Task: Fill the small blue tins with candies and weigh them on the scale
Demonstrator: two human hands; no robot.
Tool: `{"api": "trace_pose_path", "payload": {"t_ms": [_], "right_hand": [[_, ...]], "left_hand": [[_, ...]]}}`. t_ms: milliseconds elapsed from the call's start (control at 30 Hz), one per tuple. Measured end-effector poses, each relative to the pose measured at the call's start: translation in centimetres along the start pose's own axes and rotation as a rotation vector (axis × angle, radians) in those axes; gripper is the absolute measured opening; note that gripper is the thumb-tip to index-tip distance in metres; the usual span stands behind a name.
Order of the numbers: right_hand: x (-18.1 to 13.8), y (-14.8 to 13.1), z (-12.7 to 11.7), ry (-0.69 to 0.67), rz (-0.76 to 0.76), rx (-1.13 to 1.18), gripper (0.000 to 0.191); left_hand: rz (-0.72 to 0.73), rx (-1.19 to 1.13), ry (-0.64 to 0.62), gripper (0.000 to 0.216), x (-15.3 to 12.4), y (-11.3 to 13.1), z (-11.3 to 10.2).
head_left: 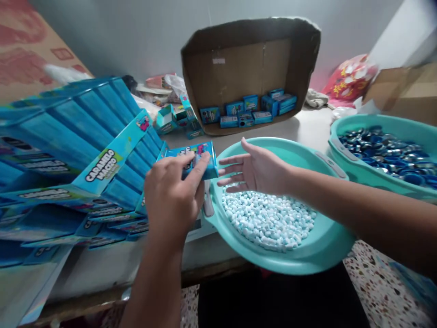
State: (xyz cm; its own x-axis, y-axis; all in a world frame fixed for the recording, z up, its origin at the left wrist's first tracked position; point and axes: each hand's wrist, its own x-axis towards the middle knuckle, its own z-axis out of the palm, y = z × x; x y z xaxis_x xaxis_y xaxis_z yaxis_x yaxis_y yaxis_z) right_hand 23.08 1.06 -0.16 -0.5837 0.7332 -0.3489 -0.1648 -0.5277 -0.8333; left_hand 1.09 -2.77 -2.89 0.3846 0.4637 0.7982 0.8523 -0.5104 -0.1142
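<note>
My left hand [177, 187] is closed around a small blue candy box [196, 157], holding it between the stacked display boxes and the tub. Just right of that box, my right hand [251, 169] is spread with the fingers pointing left, and nothing shows in it. Beneath the right hand is a turquoise tub [290, 264] with small pale blue and white candies [269, 223] in it. On the left stand stacked blue display boxes [102, 171] printed "CARAMELO MACRO".
An open cardboard box [239, 68] on its side holds several small blue boxes [251, 102]. At the right, another turquoise tub [382, 120] contains blue and silver round pieces [385, 150]. A red patterned bag [351, 77] lies behind. The table's front edge runs below the display boxes.
</note>
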Motion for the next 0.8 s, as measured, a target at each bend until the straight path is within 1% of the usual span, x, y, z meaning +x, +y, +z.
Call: {"api": "trace_pose_path", "payload": {"t_ms": [33, 100, 133, 200, 267, 367, 400, 467, 533, 600, 667, 733, 800], "right_hand": [[0.0, 0.0, 0.1, -0.019, 0.017, 0.115, 0.063], [0.0, 0.1, 0.1, 0.001, 0.027, 0.225, 0.061], [0.1, 0.1, 0.1, 0.027, 0.023, 0.245, 0.060], [0.3, 0.1, -0.1, 0.076, 0.018, 0.222, 0.061], [0.5, 0.0, -0.5, 0.121, 0.012, 0.105, 0.063], [0.4, -0.2, -0.9, 0.173, -0.029, -0.239, 0.070], [0.4, -0.2, -0.9, 0.187, -0.047, -0.371, 0.072], [0.2, -0.2, -0.8, 0.202, -0.070, -0.561, 0.075], [0.1, -0.2, -0.7, 0.186, -0.072, -0.601, 0.079], [0.3, -0.1, -0.8, 0.186, -0.083, -0.584, 0.083], [0.7, 0.1, -1.1, 0.226, -0.141, -0.619, 0.083], [1.1, 0.5, -1.7, 0.257, -0.221, -0.690, 0.081], [1.4, 0.9, -2.3, 0.250, -0.267, -0.743, 0.080]], "left_hand": [[0.085, 0.016, -0.022, 0.053, 0.7, 0.0, 0.0], [0.209, 0.021, -0.022, 0.052, 1.7, 0.2, 0.4], [0.245, 0.013, -0.002, 0.052, 1.9, 0.2, 0.6], [0.264, -0.012, 0.011, 0.054, 1.9, 0.3, 1.2], [0.239, -0.035, 0.007, 0.057, 1.5, 0.0, 1.7], [0.122, -0.027, 0.038, 0.061, 0.5, -0.7, 1.9], [0.105, -0.023, 0.061, 0.062, 0.3, -1.0, 1.9], [0.128, -0.021, 0.087, 0.063, 0.1, -1.4, 1.9], [0.176, -0.014, 0.044, 0.057, 0.4, -1.5, 1.6], [0.176, -0.014, -0.066, 0.048, 0.9, -1.4, 1.4], [0.137, -0.034, -0.145, 0.042, 1.3, -1.2, 1.0], [0.084, -0.078, -0.167, 0.041, 1.3, -1.1, 0.8], [0.018, -0.137, -0.184, 0.043, 0.9, -1.0, 0.7]]}}
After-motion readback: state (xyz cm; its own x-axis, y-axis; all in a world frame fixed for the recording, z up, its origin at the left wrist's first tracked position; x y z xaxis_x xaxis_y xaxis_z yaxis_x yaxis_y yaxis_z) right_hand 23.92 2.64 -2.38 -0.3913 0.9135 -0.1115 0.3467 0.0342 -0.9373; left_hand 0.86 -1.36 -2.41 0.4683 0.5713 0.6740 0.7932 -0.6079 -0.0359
